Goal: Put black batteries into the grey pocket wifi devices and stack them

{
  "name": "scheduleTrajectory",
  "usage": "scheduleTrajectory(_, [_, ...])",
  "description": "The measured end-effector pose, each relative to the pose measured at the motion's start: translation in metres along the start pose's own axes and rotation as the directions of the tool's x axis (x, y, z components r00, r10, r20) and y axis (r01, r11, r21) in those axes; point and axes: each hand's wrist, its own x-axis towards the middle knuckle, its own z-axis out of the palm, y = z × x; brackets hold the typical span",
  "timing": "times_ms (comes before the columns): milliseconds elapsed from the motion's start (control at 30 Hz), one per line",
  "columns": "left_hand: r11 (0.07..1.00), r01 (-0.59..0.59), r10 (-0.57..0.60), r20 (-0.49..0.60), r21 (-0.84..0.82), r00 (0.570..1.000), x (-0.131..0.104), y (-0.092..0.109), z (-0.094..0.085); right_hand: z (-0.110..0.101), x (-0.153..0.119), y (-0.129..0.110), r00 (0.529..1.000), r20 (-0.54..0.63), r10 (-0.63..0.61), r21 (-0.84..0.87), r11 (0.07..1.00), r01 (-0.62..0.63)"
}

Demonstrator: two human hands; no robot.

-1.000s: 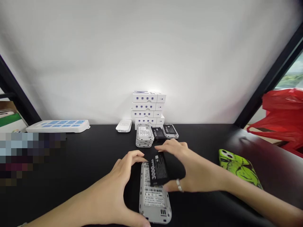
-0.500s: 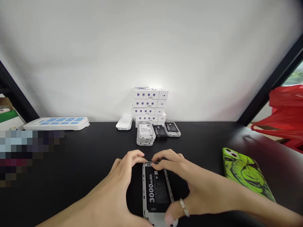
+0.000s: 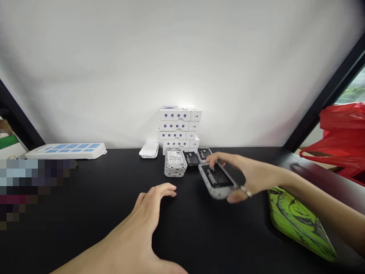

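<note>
Head view: battery (image 3: 219,177) inside casing (image 3: 219,193) in right hand (image 3: 247,172)

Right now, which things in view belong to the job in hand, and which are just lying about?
Seem part of the work:
- open device in the right hand
- stacked open units
- loose black batteries
- battery-filled unit behind
- stacked white pieces
- white boxes

Probably just lying about:
- power strip
- green-cased phone
- red bag

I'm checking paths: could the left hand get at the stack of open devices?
Probably yes: the left hand looks empty, nothing visible blocks its fingers from the stack, and the right hand is off to one side.
</note>
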Motion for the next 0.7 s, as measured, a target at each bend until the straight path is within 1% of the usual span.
scheduleTrajectory(33, [1.000,-0.012,0.012,0.004,0.000,1.000,0.001,0.000,0.000,-0.008,0.004,0.012,0.998,-0.065,0.015,-0.016,1.000,-0.016])
scheduleTrajectory(67, [1.000,-0.026,0.026,0.005,0.002,1.000,0.001,0.000,0.000,-0.014,0.010,0.024,0.994,-0.104,0.024,-0.019,0.999,-0.026])
scheduleTrajectory(133, [0.999,-0.044,0.044,-0.002,0.013,0.999,0.002,0.002,-0.001,-0.022,0.026,0.044,0.989,-0.141,0.037,-0.005,0.999,-0.038])
scheduleTrajectory(233, [1.000,-0.013,0.013,0.007,0.019,1.000,0.000,0.007,-0.001,-0.024,0.052,0.062,0.987,-0.143,0.067,0.019,0.998,-0.065])
scheduleTrajectory(333, [0.999,0.035,-0.034,0.019,-0.013,0.999,-0.003,0.010,-0.001,-0.021,0.066,0.069,0.989,-0.120,0.085,0.016,0.996,-0.084])
scheduleTrajectory(400, [0.999,0.001,-0.002,-0.011,-0.033,1.000,-0.003,0.011,-0.001,-0.018,0.063,0.068,0.990,-0.100,0.095,0.022,0.995,-0.093])
scheduleTrajectory(433, [0.999,-0.031,0.030,-0.029,-0.034,0.999,-0.001,0.011,-0.001,-0.016,0.058,0.066,0.989,-0.109,0.101,0.028,0.995,-0.099])
scheduleTrajectory(500, [0.996,-0.082,0.080,-0.042,-0.041,0.996,0.008,0.010,-0.005,-0.011,0.045,0.061,0.977,-0.187,0.102,0.014,0.995,-0.102])
scheduleTrajectory(567, [0.993,-0.085,0.084,-0.016,-0.079,0.996,0.025,0.010,-0.013,-0.006,0.030,0.054,0.955,-0.289,0.071,-0.045,0.995,-0.087])
scheduleTrajectory(600, [0.992,-0.073,0.071,-0.023,-0.105,0.997,0.037,0.010,-0.019,-0.003,0.024,0.051,0.946,-0.320,0.047,-0.082,0.994,-0.077])
scheduleTrajectory(700, [0.999,0.002,-0.007,-0.118,-0.047,0.993,0.079,0.009,-0.035,0.002,0.015,0.041,0.943,-0.333,0.006,-0.157,0.986,-0.062])
